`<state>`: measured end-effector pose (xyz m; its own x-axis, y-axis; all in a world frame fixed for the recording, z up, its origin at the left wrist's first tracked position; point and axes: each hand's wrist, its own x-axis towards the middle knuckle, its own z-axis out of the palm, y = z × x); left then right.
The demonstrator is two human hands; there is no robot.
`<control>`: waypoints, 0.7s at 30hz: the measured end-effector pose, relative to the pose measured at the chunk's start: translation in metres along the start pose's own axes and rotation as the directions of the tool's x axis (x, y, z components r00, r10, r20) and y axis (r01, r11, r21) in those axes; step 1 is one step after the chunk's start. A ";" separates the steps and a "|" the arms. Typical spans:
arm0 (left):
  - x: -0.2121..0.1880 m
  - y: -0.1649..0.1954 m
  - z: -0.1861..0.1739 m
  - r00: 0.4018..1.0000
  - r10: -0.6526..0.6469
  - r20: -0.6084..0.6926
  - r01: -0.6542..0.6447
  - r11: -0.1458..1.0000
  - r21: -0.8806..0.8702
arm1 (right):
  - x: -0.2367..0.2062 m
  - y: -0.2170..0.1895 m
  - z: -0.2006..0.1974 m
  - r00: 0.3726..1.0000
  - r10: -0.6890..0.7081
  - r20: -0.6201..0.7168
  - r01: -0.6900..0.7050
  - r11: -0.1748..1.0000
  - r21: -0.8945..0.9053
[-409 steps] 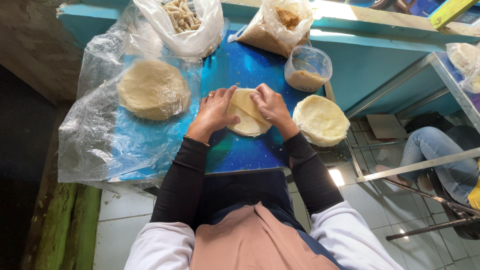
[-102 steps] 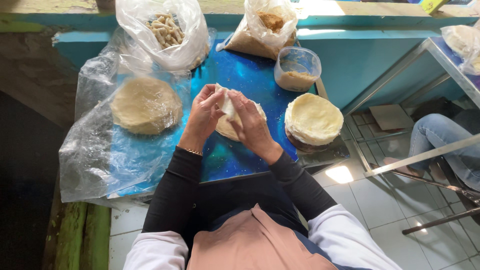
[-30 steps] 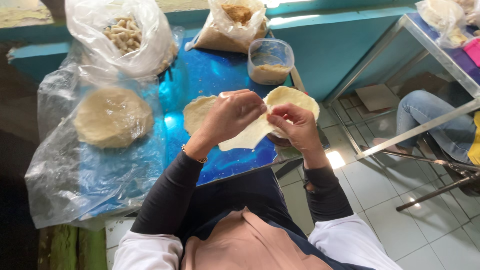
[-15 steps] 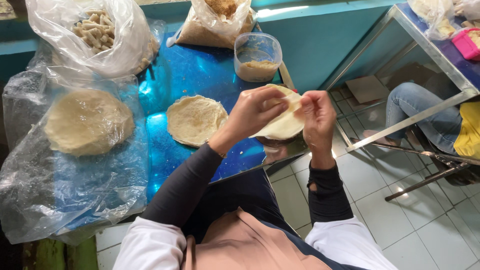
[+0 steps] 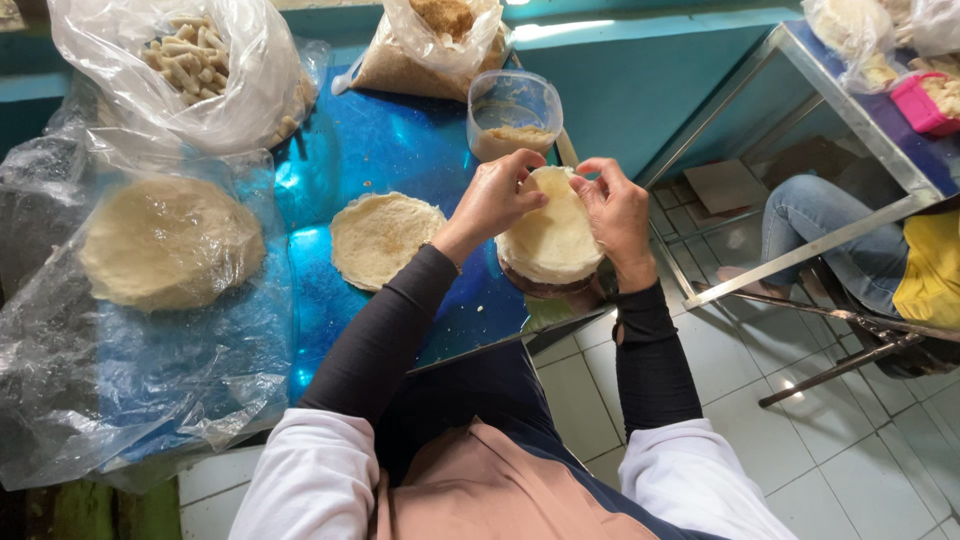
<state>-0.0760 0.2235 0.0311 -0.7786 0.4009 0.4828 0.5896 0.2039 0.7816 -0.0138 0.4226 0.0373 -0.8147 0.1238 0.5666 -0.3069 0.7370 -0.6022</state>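
Observation:
A stack of thin pale round wrappers [image 5: 552, 245] sits on a dark plate at the right edge of the shiny blue table [image 5: 400, 150]. My left hand [image 5: 492, 197] and my right hand [image 5: 617, 213] both rest on the stack, fingertips pinching the far edge of the top wrapper. To the left of the stack, a single wrapper [image 5: 385, 238] lies flat on the table. My forearms in black sleeves cross over the table's near edge.
A clear tub of brown crumbs [image 5: 512, 118], a bag of brown crumbs [image 5: 430, 40] and a bag of pale sticks [image 5: 200, 60] stand at the back. A wrapper pile under clear plastic [image 5: 168, 252] lies left. A person in jeans [image 5: 835, 225] sits right beside a metal-framed table [image 5: 850, 120].
My hands carried a wrapper in the air a second ago; now both are down on the stack at the right. One wrapper lies flat on the table. The view has swung left.

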 end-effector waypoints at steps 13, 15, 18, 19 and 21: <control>-0.032 -0.006 -0.008 0.999 -0.003 -0.047 0.003 1.000 0.011 | -0.032 -0.009 -0.023 0.994 0.105 0.028 -0.107 0.990 0.094; -0.035 -0.008 -0.007 0.996 -0.016 -0.088 0.016 1.000 -0.003 | -0.035 -0.016 -0.022 0.999 0.035 -0.008 -0.035 0.999 0.012; -0.040 -0.011 -0.008 0.993 -0.025 -0.112 0.028 0.999 0.024 | -0.045 -0.027 -0.023 0.983 -0.182 -0.025 0.175 0.972 -0.159; -0.043 -0.013 -0.009 0.993 -0.030 -0.114 0.035 0.999 0.042 | -0.051 -0.032 -0.024 0.972 -0.234 0.011 0.231 0.953 -0.198; -0.049 -0.015 -0.011 0.996 -0.079 -0.037 0.081 0.995 0.053 | -0.063 -0.039 -0.026 0.949 -0.300 0.093 0.314 0.927 -0.204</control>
<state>-0.0492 0.1909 -0.0001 -0.8301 0.3498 0.4343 0.5355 0.2828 0.7957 0.0623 0.4031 0.0402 -0.7270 -0.1661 0.6662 -0.4399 0.8576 -0.2663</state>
